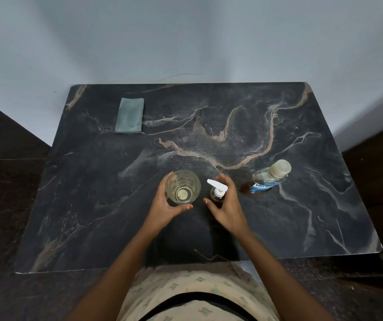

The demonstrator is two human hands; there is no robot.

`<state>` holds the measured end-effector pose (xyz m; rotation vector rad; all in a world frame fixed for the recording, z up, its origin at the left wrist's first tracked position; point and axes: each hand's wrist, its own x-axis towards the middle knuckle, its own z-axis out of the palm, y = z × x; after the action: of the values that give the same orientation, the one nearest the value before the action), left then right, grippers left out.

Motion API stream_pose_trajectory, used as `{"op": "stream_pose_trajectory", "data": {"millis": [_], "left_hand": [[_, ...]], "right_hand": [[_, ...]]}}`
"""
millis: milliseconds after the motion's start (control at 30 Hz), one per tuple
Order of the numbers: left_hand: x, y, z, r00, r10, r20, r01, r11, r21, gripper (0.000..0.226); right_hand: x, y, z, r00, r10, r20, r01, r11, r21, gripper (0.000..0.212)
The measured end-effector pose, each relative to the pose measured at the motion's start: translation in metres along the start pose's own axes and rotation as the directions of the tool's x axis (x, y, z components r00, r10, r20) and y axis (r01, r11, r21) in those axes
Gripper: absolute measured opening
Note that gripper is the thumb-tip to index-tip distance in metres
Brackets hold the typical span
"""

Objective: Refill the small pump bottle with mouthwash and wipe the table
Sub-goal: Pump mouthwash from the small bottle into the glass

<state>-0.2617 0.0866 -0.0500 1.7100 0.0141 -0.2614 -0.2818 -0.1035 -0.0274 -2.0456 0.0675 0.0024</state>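
We have the left hand (165, 205) gripping the glass (182, 186) and the right hand (229, 205) cupped round the pump bottle (218, 195) at worktop (107, 181) front-centre, grip unclear, so we should steady its base and unscrew the pump slowly.

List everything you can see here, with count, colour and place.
table: one, black marble with pale veins, centre
wall: one, pale grey, behind the table
cloth: one, grey-green, folded, table's far left
glass: one, clear, front centre
pump bottle: one, brownish with white pump, right of the glass
mouthwash bottle: one, clear with blue label, right of the pump bottle
left hand: one, grips the glass
right hand: one, cupped round the pump bottle, contact unclear
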Motion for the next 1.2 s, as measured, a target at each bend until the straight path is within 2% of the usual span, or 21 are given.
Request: {"op": "stream_pose_trajectory", "data": {"millis": [100, 200, 333, 500, 633, 867, 1033, 1200], "left_hand": [[0.0, 0.0, -0.001, 1.0, -0.01, 0.007, 0.01, 1.0, 0.0, 0.093], [0.0, 0.0, -0.002, 1.0, -0.009, 0.014, 0.009, 1.0, 0.005, 0.093], [-0.002, 0.002, -0.002, 1.0, -0.012, 0.02, 0.012, 1.0, 0.008, 0.093], [-0.002, 0.003, -0.002, 1.0, -0.014, 0.015, 0.014, 1.0, 0.002, 0.095], [-0.002, 0.003, -0.001, 1.0, -0.007, 0.006, 0.007, 1.0, 0.005, 0.095], [-0.001, 0.003, -0.001, 1.0, 0.001, 0.002, -0.001, 1.0, 0.021, 0.093], [-0.001, 0.003, -0.001, 1.0, 0.019, -0.003, -0.019, 1.0, 0.024, 0.092], [-0.001, 0.003, -0.001, 1.0, 0.028, -0.004, -0.028, 0.999, 0.025, 0.092]], "right_hand": [[0.002, 0.006, -0.005, 0.994, -0.037, 0.099, 0.037, 0.999, -0.005, 0.084], [0.005, 0.007, -0.005, 0.991, -0.039, 0.125, 0.04, 0.999, -0.011, 0.086], [0.002, 0.006, -0.001, 0.996, -0.078, 0.044, 0.078, 0.997, 0.016, 0.087], [-0.003, -0.012, -0.001, 0.979, -0.191, -0.071, 0.192, 0.981, 0.006, 0.073], [-0.005, -0.027, -0.002, 0.979, -0.2, -0.046, 0.2, 0.98, 0.002, 0.069], [-0.006, -0.035, 0.01, 0.95, -0.278, -0.144, 0.259, 0.956, -0.14, 0.067], [-0.004, -0.033, 0.011, 0.948, -0.313, -0.053, 0.295, 0.932, -0.212, 0.073], [-0.003, -0.033, 0.009, 0.953, -0.303, 0.018, 0.3, 0.929, -0.218, 0.068]]}}
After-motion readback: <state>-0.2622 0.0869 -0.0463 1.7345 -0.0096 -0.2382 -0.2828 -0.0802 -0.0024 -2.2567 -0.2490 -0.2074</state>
